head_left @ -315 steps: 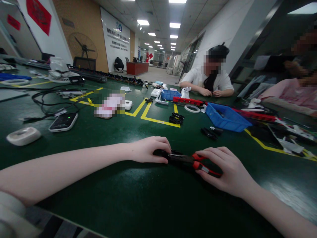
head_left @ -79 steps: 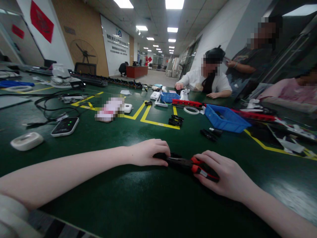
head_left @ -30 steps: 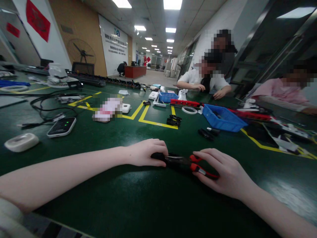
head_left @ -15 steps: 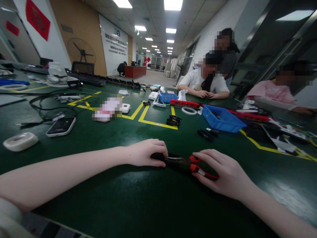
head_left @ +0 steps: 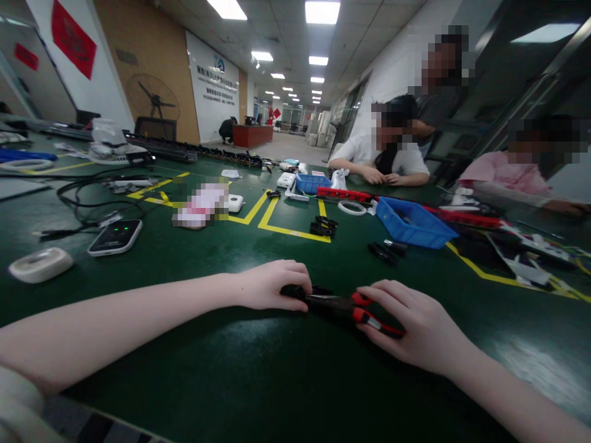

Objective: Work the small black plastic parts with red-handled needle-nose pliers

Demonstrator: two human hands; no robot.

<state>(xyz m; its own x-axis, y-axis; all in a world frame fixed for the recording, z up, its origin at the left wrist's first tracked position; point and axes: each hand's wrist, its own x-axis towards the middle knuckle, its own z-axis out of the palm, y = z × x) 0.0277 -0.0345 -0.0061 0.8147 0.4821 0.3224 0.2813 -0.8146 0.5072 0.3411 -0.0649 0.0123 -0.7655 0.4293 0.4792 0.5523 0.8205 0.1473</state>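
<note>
My right hand is closed around the red and black handles of a pair of pliers. The jaws point left and their tips reach my left hand. Between the thumb and fingers of that hand is a small black part, mostly covered, so its kind does not show. Whether the jaws grip the part cannot be made out. Both hands are low over the green table. Farther back lie several black pieces, and more black pieces sit to their right.
A blue bin stands to the right, with a smaller blue tray farther back. On the left are a phone-like device, a white rounded object and black cables. Co-workers are across the table.
My hands and the pliers stay nearly in place, with only a slight shift. Across the table, a standing person has moved to the right.
</note>
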